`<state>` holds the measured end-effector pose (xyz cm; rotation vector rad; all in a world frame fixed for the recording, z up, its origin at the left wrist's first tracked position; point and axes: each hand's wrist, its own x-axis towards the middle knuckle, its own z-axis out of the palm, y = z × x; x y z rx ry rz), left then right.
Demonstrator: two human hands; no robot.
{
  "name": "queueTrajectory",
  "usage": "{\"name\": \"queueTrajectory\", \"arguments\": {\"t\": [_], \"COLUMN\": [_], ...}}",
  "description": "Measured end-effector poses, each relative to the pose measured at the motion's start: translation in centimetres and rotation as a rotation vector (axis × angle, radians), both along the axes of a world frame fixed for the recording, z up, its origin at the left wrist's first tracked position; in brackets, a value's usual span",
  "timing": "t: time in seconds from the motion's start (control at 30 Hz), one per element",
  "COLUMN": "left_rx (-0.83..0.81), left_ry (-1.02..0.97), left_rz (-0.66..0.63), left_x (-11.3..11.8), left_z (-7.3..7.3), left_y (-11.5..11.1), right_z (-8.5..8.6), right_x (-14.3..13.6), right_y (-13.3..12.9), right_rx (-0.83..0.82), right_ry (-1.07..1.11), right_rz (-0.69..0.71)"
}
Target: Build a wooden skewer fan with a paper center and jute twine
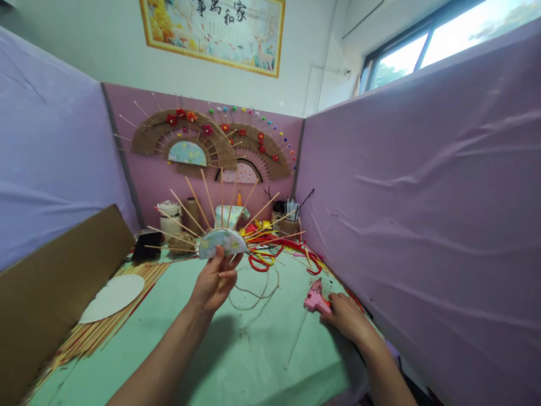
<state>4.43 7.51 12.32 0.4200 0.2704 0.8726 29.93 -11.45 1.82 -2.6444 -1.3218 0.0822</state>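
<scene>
My left hand [216, 277] holds up a half-round, cloth-covered fan base [222, 243], thumb on its front face and fingers behind. Thin wooden sticks [207, 192] spread out from it like rays. At the right of the table, my right hand [349, 317] has its thumb and fingers around the handle end of a pink hot glue gun [316, 300]. The gun lies on the table, and a clear glue stick [296, 338] trails from it toward me. A loop of thin twine [257, 304] lies between my hands.
Bundled sticks [101, 316] with a white oval card [113, 298] lie at left beside a brown cardboard panel [63, 293]. Red-handled scissors [260, 262], red strips and a jar [169, 217] are at the back. Decorated fans [143, 135] hang on the purple partition.
</scene>
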Motion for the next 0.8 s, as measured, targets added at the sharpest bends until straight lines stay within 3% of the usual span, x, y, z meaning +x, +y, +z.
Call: {"name": "queueTrajectory", "arguments": {"t": [0.23,0.4,0.6,0.7,0.8], "left_rx": [-0.004,0.000,0.041,0.094,0.179], "left_ry": [-0.004,-0.025,-0.040,-0.049,-0.049], "left_rz": [-0.038,-0.024,-0.019,-0.027,-0.015], "left_x": [-0.2,-0.1,0.1,0.2,0.3], "left_z": [0.1,-0.1,-0.9,-1.5,-2.1], "left_y": [-0.1,0.1,0.4,0.4,0.3], "right_z": [0.2,0.5,4.3,5.9,6.2], "right_x": [-0.6,-0.3,-3.3,-6.1,-8.5], "right_y": [0.9,0.6,-0.3,-0.8,-1.0], "right_rx": [0.022,0.173,0.482,0.624,0.860], "right_ry": [0.064,0.141,0.681,0.945,1.055], "right_rz": [0.013,0.093,0.363,0.380,0.437]}}
